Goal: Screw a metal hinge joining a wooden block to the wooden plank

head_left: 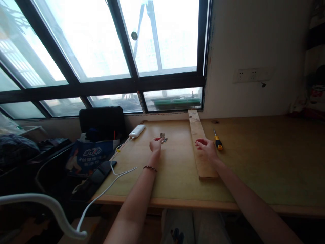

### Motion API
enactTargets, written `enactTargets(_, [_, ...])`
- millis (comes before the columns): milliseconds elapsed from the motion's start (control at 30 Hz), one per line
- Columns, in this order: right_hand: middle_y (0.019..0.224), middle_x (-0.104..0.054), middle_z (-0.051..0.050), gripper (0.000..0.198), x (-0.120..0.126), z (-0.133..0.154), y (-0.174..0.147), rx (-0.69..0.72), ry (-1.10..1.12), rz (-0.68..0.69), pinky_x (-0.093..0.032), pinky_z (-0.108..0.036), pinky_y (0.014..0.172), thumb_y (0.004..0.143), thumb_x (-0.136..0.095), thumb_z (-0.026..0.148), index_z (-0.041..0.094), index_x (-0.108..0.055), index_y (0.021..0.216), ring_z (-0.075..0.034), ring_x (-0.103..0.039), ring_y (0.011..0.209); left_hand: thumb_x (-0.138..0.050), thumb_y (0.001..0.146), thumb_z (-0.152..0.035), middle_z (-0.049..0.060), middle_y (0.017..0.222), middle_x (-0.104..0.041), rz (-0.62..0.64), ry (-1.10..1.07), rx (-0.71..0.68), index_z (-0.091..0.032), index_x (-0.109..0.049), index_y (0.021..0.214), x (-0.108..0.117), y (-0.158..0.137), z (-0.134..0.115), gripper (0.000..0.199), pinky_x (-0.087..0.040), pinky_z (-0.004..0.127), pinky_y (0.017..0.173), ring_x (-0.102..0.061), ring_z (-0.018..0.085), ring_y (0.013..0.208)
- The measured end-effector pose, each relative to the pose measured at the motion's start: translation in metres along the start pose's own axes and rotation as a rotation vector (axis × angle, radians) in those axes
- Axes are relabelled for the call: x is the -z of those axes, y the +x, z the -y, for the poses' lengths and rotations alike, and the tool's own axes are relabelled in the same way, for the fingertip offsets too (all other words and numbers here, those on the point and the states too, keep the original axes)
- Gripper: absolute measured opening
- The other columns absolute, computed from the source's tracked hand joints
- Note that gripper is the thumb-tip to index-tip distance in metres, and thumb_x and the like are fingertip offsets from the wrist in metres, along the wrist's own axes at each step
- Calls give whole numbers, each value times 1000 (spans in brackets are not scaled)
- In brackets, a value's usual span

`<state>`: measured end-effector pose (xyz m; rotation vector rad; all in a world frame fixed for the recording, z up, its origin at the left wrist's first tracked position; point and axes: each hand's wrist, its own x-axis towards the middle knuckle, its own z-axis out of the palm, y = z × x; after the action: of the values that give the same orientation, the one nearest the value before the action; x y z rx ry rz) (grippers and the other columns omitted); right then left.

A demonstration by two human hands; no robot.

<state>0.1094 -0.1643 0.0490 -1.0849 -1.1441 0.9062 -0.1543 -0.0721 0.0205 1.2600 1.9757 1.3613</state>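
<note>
My left hand [155, 144] is at the table's middle with its fingertips drawn together, right beside a small metal hinge [162, 135] and a few small screws [165, 140]. Whatever those fingertips pinch, if anything, is too small to make out. Over a long wooden board [199, 130] is my right hand [207, 147], its thumb and fingers curled into a pinch; any item between them cannot be made out. Just right of the board lies a screwdriver [218, 143] with a yellow and black handle, its shaft pointing toward the wall.
A white power bank [137, 130] with a white cable [122, 174] lies at the table's left side. Beyond that edge are a black chair [101, 118] and a blue bag [87, 156]. The board's far end reaches the window sill. Wall sockets [252, 75] are at the right.
</note>
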Motion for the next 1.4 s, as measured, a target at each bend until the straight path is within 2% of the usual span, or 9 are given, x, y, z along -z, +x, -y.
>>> enactTargets(100, [73,-66,-6,26,1,4,1,-4,-2,-18,-51,-25,49,61,-67,33,13,-63,77,-15,-61,60,-61,66,-36,9,88,-68,-80,202,60,-18,-66,84,10,28,16,26,-44,29,68,-62,23,82])
enactTargets(233, [72,-65,-6,25,3,2,3,4,-10,-32,-51,-25,48,61,-66,33,13,-63,77,-14,-61,59,-59,67,-36,9,88,-68,-96,333,18,-20,-67,83,9,40,30,24,-42,29,67,-62,24,83])
enactTargets(433, [72,-65,-6,26,4,-7,7,17,-44,-32,-51,-24,47,62,-66,34,13,-64,77,-15,-61,60,-58,68,-40,9,90,-68,-89,411,-6,-22,-67,87,5,40,32,28,-41,29,67,-61,24,85])
enactTargets(733, [73,-66,-6,26,3,-5,5,40,-75,-25,-51,-24,48,62,-65,35,14,-64,78,-15,-61,60,-60,67,-42,10,91,-68,-97,499,24,-24,-68,87,6,34,26,28,-40,33,75,-58,26,92])
enactTargets(1000, [72,-66,-6,23,1,-4,3,36,-95,-16,-50,-24,48,64,-63,33,14,-64,77,-15,-60,60,-60,69,-38,7,96,-67,-77,472,-31,-24,-63,100,8,30,21,34,-39,31,75,-58,24,91])
enactTargets(1267, [73,-67,-6,25,1,-9,5,26,-116,-9,-50,-25,49,63,-64,35,14,-64,78,-16,-61,60,-59,69,-39,7,96,-67,-32,497,-55,-25,-66,94,9,25,16,29,-39,32,75,-57,25,93])
enactTargets(1400, [74,-66,-6,22,3,-15,7,42,-181,-48,-51,-29,57,65,-61,34,16,-63,77,-18,-62,65,-58,69,-39,7,97,-66,-43,514,-58,-24,-67,92,6,28,19,29,-39,33,76,-57,25,93])
